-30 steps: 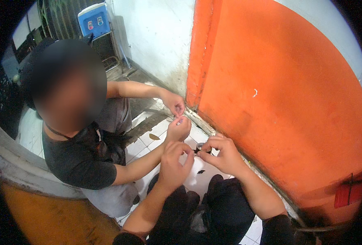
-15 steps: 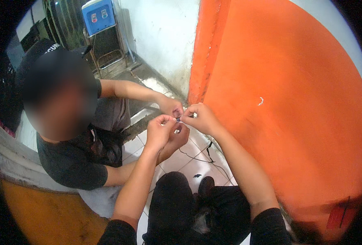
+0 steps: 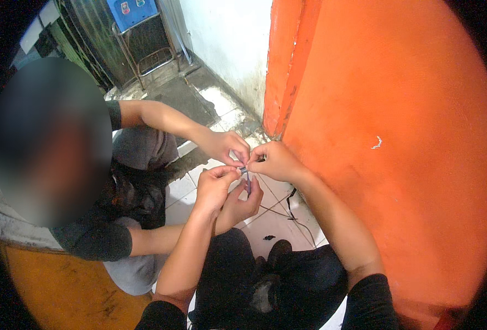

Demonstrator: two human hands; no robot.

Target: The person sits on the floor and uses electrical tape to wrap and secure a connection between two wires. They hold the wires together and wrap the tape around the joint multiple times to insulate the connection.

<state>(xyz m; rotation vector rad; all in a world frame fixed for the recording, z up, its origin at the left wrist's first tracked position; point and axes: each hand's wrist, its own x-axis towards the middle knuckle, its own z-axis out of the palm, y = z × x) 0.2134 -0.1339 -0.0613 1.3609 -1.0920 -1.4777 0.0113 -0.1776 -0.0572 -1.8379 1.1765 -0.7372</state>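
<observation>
My left hand [image 3: 215,188] pinches a small dark bluish piece [image 3: 243,170] between thumb and fingertips; its exact kind is too small to make out. From the other side, my right hand [image 3: 276,161] closes thumb and forefinger at the same spot, and what it grips is mostly hidden. A co-worker's upper hand [image 3: 227,147] reaches in with fingertips at the piece. Below, the co-worker's other hand [image 3: 240,208] lies partly behind my left hand, its fingers curled up towards a thin strip [image 3: 248,184] hanging under the piece.
An orange wall [image 3: 386,165] rises close on my right. The co-worker's dark sleeve [image 3: 92,239] is at my left. On the white tiled floor [image 3: 265,220] lie a thin cable [image 3: 307,231], a black strip [image 3: 290,206] and a dark scrap [image 3: 269,237]. A blue box [image 3: 130,14] stands on a metal frame behind.
The co-worker's upper hand has its fingertips closer to the small piece, and the lower hand has opened slightly. My hands keep their pinch. The view has shifted a little.
</observation>
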